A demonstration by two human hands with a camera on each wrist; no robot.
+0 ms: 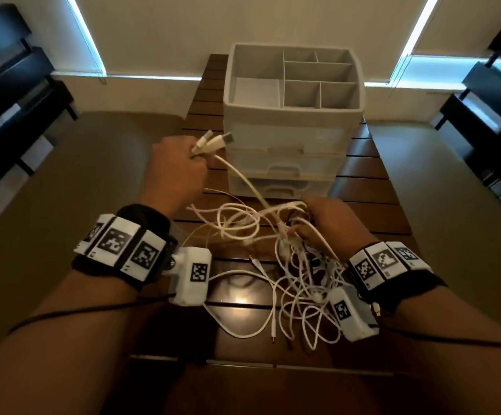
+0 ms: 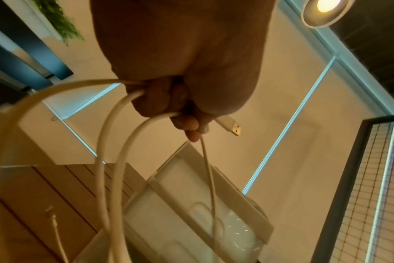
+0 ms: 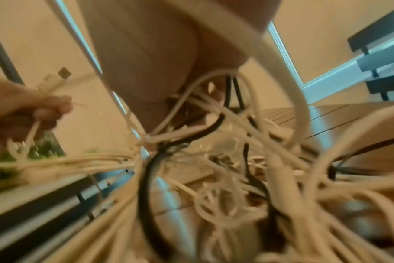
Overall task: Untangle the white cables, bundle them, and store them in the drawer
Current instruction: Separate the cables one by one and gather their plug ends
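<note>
A tangle of white cables (image 1: 291, 277) lies on the dark wooden table (image 1: 372, 205) in front of a white drawer unit (image 1: 285, 154). My left hand (image 1: 180, 169) is raised left of the unit and grips cable ends, with USB plugs (image 1: 213, 142) sticking out above the fist. In the left wrist view the curled fingers (image 2: 187, 122) hold several strands and one USB plug (image 2: 231, 127). My right hand (image 1: 324, 223) sits low over the tangle and holds a bunch of strands. The right wrist view shows blurred white cables (image 3: 214, 142) mixed with a black cable (image 3: 151, 178).
The drawer unit's drawers look closed; its top tray (image 1: 294, 79) has empty compartments. Loose cable ends (image 1: 273, 333) trail toward the table's near edge. Dark shelving (image 1: 9, 94) stands at both sides of the room. Black wires run from my wrist cameras (image 1: 192, 277).
</note>
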